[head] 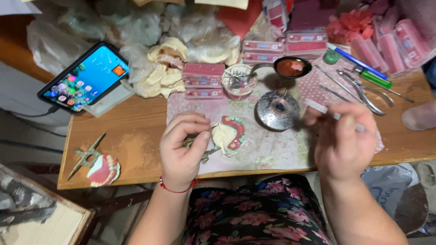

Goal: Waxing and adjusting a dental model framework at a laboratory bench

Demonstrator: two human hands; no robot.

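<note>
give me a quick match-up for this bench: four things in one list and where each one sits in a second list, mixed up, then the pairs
Things
1. phone
2. small dish of red wax
3. dental model on a metal hinge frame
4. round metal burner

Places
A. near the front left corner of the table
B. propped at the back left, screen lit
C. on the patterned mat, between the two hands
D. behind the burner, beside the pink boxes

Pairs: 1-B, 2-D, 3-A, 4-C

The left hand holds another wax denture model; the right hand holds a thin tool.
</note>
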